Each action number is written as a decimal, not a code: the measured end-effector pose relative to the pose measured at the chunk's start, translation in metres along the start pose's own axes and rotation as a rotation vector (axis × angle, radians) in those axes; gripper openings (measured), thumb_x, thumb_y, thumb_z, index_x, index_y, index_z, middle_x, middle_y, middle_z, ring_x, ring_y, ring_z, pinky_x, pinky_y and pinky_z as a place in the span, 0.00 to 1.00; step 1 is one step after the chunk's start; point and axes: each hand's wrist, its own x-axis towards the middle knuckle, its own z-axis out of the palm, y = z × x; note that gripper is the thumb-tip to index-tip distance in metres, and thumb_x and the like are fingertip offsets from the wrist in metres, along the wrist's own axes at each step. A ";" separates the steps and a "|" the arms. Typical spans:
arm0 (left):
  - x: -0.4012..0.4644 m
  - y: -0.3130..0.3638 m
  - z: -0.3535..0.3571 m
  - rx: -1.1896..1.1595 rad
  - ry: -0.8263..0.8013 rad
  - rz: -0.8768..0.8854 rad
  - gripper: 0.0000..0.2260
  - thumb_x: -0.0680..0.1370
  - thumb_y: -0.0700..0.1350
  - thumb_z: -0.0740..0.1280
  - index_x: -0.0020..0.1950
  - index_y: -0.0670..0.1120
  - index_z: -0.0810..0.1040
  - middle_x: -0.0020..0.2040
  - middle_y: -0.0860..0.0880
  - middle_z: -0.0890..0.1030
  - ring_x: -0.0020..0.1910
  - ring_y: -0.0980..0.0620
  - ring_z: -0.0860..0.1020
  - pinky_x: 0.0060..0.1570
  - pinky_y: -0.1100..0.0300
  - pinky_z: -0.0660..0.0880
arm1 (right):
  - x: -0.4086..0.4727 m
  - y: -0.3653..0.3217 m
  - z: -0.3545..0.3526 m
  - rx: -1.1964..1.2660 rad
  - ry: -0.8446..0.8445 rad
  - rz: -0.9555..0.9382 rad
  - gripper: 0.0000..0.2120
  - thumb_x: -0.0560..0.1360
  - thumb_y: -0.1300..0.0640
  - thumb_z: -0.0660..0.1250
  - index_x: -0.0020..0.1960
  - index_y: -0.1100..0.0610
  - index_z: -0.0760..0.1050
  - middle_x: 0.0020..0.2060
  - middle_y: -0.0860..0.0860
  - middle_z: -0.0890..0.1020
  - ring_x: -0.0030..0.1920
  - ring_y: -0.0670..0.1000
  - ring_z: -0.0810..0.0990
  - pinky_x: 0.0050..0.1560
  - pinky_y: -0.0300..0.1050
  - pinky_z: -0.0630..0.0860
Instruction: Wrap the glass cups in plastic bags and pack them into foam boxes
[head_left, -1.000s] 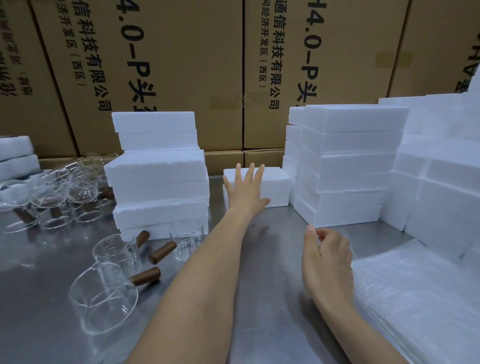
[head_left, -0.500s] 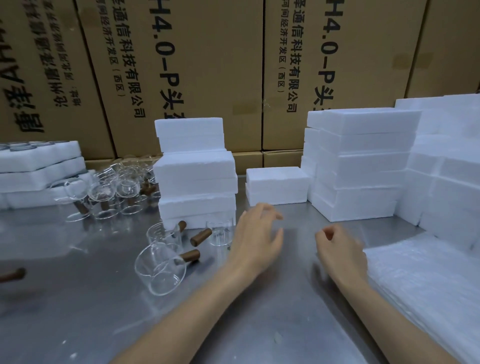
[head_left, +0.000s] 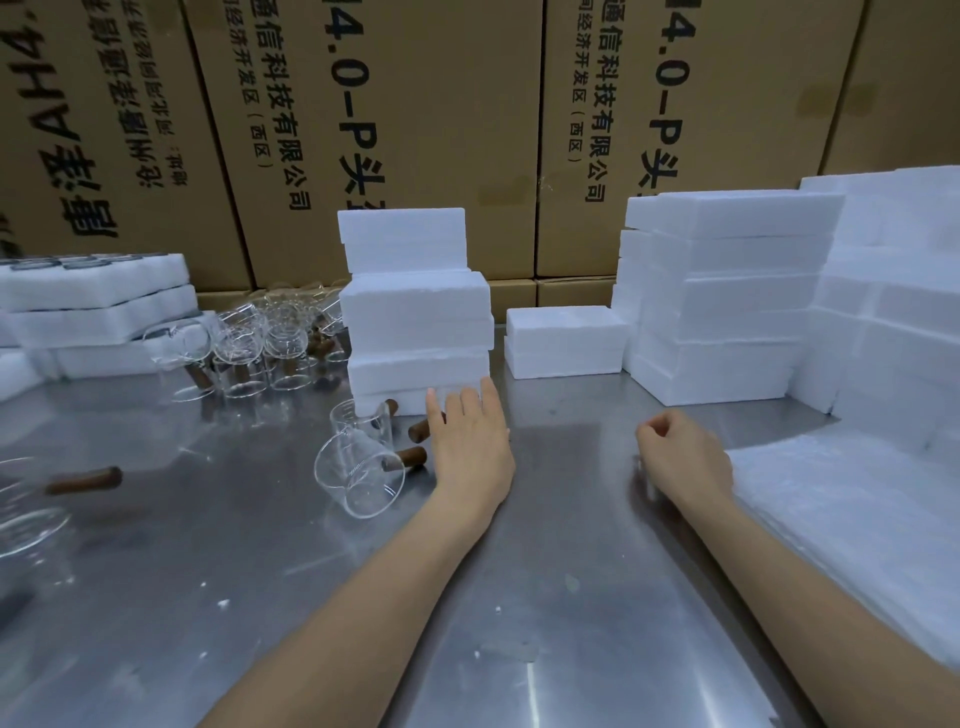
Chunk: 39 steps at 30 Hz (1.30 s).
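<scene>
While nothing is in either hand yet, the count reads early: far out to the left of the left hand sit foam trays (head_left: 93, 291) stacked on the desk (head_left: 519, 597), dark rims showing in the top one's pockets, so some cups look already packed, though I cannot tell whether they are bagged. Closer in, a cluster of bare glass cups (head_left: 260, 343) waits, clear, thin-walled, round, with brown wooden stub handles. Just left of the left hand lie two more, the nearest glass cup (head_left: 358, 475) tipped on its side, mouth toward the camera, unwrapped. The left hand (head_left: 470, 447) hovers flat, fingers straight and spread, holding nothing, right in front of the foam stack (head_left: 415, 322), white, grainy, square-edged blocks. Beyond and between the hands sits a low closed foam box (head_left: 566, 340). The right hand (head_left: 680, 457) is loosely curled, empty as far as I can see. Just to its right lies the pile of plastic bags (head_left: 852, 509), milky, flat, slippery-looking. Plenty left: bagging and boxing every loose cup.
</scene>
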 end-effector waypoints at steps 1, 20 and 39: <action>-0.001 -0.001 0.000 -0.006 0.010 0.015 0.25 0.82 0.49 0.56 0.76 0.41 0.53 0.66 0.44 0.69 0.67 0.44 0.66 0.73 0.45 0.45 | 0.000 0.000 0.000 0.000 0.004 -0.001 0.08 0.75 0.54 0.56 0.44 0.52 0.74 0.34 0.52 0.82 0.48 0.56 0.76 0.49 0.48 0.71; -0.025 0.023 -0.021 -0.417 0.374 0.741 0.14 0.61 0.39 0.80 0.42 0.45 0.79 0.48 0.47 0.81 0.53 0.46 0.80 0.60 0.51 0.70 | -0.010 -0.019 -0.017 0.651 -0.563 -0.208 0.23 0.70 0.32 0.60 0.50 0.48 0.80 0.47 0.45 0.84 0.49 0.47 0.82 0.50 0.46 0.77; -0.023 0.014 -0.022 -0.968 0.042 0.198 0.36 0.70 0.51 0.76 0.73 0.52 0.62 0.65 0.56 0.72 0.62 0.61 0.71 0.59 0.69 0.68 | -0.024 -0.033 -0.022 1.133 -0.795 0.151 0.09 0.72 0.51 0.66 0.49 0.56 0.77 0.37 0.52 0.83 0.36 0.54 0.83 0.35 0.43 0.80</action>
